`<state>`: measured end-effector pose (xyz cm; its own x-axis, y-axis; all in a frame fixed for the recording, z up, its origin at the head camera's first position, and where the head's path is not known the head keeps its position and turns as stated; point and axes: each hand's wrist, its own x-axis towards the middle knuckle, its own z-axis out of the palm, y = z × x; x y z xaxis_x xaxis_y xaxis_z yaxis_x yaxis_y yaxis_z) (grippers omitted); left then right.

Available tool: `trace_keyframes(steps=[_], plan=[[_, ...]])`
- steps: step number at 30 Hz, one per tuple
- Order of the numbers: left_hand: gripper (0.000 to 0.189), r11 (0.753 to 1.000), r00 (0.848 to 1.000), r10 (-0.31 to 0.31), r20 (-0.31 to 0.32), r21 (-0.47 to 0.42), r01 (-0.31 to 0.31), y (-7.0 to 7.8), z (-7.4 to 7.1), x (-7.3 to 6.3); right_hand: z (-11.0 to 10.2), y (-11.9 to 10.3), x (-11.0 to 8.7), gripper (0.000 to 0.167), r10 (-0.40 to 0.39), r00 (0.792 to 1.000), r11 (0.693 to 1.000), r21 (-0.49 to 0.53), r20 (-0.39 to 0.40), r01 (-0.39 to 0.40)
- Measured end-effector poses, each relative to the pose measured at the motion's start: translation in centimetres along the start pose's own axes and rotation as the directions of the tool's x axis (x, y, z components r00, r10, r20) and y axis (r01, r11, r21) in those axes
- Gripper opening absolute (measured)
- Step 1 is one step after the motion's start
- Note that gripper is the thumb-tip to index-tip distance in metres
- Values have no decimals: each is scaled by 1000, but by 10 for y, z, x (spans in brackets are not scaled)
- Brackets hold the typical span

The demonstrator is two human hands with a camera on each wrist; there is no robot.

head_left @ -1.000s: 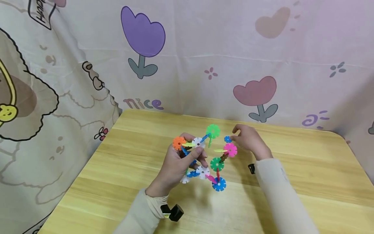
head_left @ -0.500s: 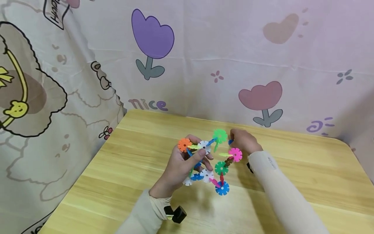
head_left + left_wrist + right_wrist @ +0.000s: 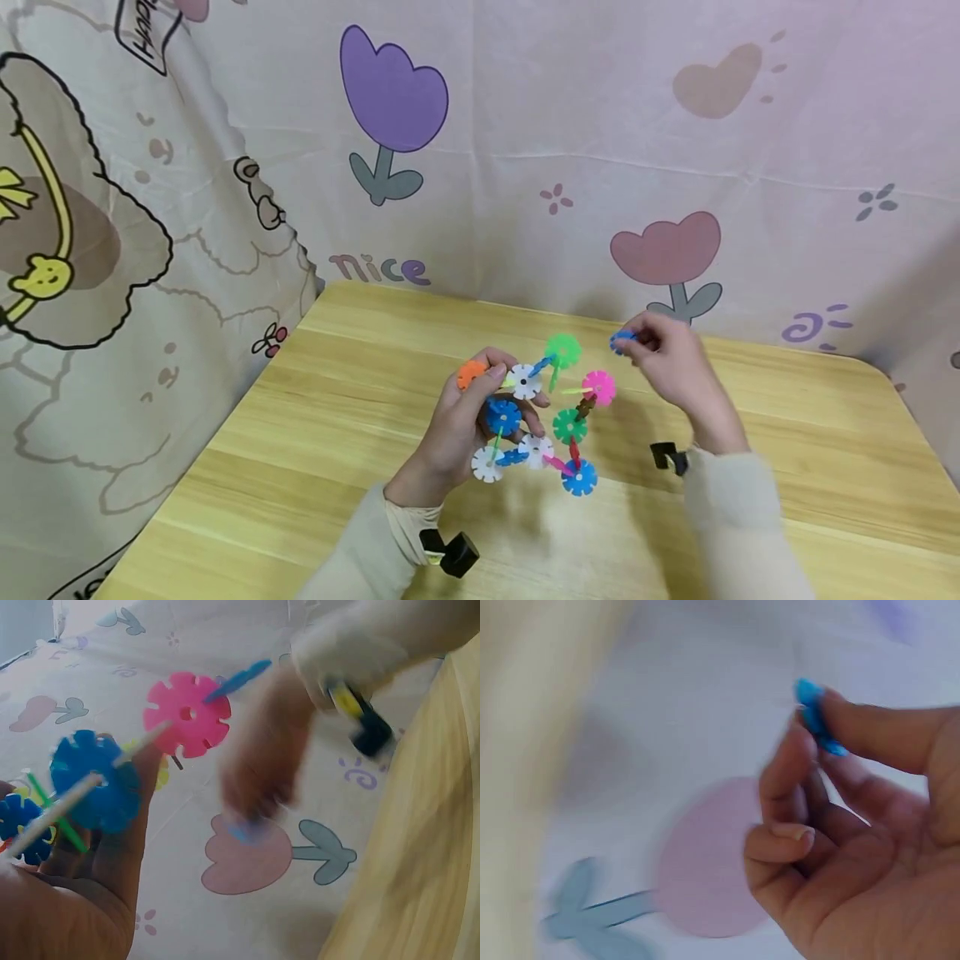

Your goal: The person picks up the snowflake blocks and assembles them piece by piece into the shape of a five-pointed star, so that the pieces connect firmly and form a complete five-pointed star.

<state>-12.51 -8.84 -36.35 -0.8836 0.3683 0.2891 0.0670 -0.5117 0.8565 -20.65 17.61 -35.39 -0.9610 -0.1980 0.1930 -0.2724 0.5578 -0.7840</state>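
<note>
My left hand (image 3: pixel 450 429) grips a looped chain of interlocking notched plastic discs above the table. Its thumb lies near the orange disc (image 3: pixel 470 373) and white disc (image 3: pixel 528 374); the fingers pass behind. Green (image 3: pixel 562 348), pink (image 3: pixel 604 380) and dark green (image 3: pixel 567 432) discs stand on the loop's right side, with a gap below the light green one. To the right, apart from the chain, my right hand (image 3: pixel 671 367) pinches a loose blue disc (image 3: pixel 618 342) between thumb and index finger. The right wrist view shows this blue disc (image 3: pixel 808 691) nearly edge-on, other fingers curled.
A wooden table (image 3: pixel 337 350) lies beneath both hands. A printed cloth (image 3: pixel 495 100) hangs behind it and along the left side. Each wrist carries a small black camera, such as the left one (image 3: pixel 459 554).
The right hand has moved right, away from the pink disc, with the blue disc still pinched. The chain's lower left has turned to face up, and the left thumb has shifted towards the orange disc.
</note>
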Motion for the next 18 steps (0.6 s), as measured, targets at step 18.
trace_keyframes(steps=[18], plan=[[18,985,966,-73,248,-133,109,0,0,0,3,-57,-51,21,-401,906,865,383,139,324]])
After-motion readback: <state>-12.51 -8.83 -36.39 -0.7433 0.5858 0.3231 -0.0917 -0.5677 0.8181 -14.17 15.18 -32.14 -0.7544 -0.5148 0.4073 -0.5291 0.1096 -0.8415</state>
